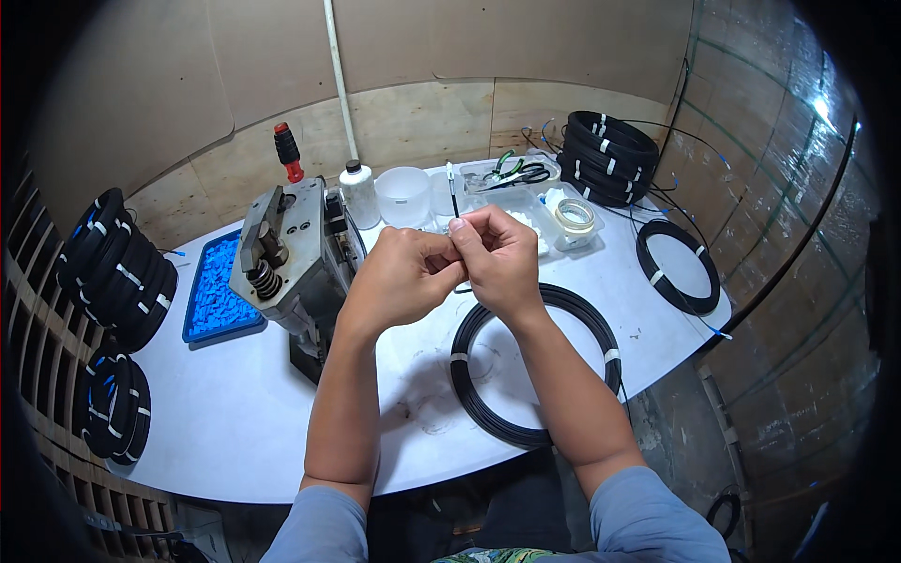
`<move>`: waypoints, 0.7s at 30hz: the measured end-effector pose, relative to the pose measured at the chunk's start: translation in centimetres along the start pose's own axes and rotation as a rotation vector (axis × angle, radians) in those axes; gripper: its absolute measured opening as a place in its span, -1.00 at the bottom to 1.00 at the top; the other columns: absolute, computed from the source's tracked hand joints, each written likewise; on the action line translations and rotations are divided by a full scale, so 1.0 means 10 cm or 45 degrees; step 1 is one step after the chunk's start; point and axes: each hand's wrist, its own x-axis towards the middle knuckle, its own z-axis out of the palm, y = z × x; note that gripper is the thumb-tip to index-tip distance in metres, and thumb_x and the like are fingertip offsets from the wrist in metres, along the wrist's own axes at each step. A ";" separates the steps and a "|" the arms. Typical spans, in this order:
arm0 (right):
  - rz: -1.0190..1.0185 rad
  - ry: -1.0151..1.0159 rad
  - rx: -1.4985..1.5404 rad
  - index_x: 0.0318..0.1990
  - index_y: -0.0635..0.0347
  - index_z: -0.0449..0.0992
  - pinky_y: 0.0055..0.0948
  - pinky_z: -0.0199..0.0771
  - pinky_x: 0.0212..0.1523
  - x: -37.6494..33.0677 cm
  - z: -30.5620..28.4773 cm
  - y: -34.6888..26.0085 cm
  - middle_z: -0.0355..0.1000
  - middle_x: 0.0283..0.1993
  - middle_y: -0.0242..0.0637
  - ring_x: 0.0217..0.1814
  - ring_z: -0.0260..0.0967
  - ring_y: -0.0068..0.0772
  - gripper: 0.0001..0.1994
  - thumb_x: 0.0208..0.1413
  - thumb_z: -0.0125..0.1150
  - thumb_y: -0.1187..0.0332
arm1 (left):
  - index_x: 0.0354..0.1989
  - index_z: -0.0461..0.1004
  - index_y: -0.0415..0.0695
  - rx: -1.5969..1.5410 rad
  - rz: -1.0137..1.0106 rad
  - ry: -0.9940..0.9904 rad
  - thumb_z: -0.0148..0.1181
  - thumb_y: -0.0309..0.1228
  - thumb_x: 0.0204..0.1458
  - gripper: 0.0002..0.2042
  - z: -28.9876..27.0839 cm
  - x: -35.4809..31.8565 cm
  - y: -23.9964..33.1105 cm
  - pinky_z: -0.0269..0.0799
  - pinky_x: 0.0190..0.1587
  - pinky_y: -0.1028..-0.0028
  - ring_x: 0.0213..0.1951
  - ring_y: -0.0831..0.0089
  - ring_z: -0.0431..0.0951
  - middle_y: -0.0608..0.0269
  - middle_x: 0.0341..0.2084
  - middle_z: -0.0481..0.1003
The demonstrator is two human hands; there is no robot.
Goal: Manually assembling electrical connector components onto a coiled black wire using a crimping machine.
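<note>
Plywood walls close in behind a white desk point(235, 413) that fills most of the view. On its left half stands a grey press point(286, 253) with a spring and a red-tipped handle, and beside that lies a blue tray point(216, 291) of small blue parts. Black cable coils are everywhere: a stack point(610, 155) at the far right, a single ring point(678, 266) near the right edge, bundles point(117, 267) hung off the left side, and one loose coil point(535, 366) lying flat just under the forearms. Behind the hands sit a white bottle point(359, 194), a frosted cup point(404, 195), a clear tub point(526, 208), a tape roll point(574, 216) and scissors point(516, 175).

Both hands meet above the desk's middle. The right hand point(502, 258) pinches a thin black cable end point(454, 199) between thumb and forefinger, its white tip pointing up and away. The left hand point(404, 277) is curled shut against it, fingertips touching the same strand just below; what else it holds, if anything, is hidden.

By the look of it, the step in hand is dressing the loose coil's end, held clear of the desk. A next move would call for a steady pinch and fine fingertip work, keeping the tip straight.
</note>
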 end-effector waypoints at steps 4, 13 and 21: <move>0.007 0.008 -0.006 -0.36 0.29 0.54 -0.57 0.49 -0.40 0.01 0.00 0.01 0.55 -0.49 -0.35 -0.47 0.47 -0.66 -0.86 0.21 0.25 0.42 | -0.42 0.65 -0.32 -0.028 0.013 0.008 0.30 -0.43 -0.03 -0.83 0.01 0.01 -0.02 0.53 -0.42 0.46 -0.58 0.43 0.61 0.03 -0.60 0.62; -0.036 -0.021 0.055 -0.29 0.28 0.57 -0.59 0.50 -0.35 0.01 -0.02 0.05 0.56 -0.41 -0.36 -0.39 0.48 -0.65 -0.87 0.23 0.25 0.40 | -0.33 0.64 -0.33 -0.012 0.049 0.039 0.29 -0.46 0.01 -0.84 0.01 0.01 -0.06 0.51 -0.42 0.47 -0.56 0.45 0.60 0.02 -0.57 0.62; -0.089 -0.095 0.316 -0.17 0.28 0.59 -0.55 0.59 -0.25 0.02 -0.03 0.00 0.57 -0.30 -0.33 -0.28 0.51 -0.58 -0.89 0.25 0.23 0.44 | -0.34 0.63 -0.28 0.110 0.156 0.133 0.25 -0.48 0.05 -0.88 0.00 0.02 0.02 0.49 -0.36 0.32 -0.50 0.12 0.61 -0.10 -0.51 0.59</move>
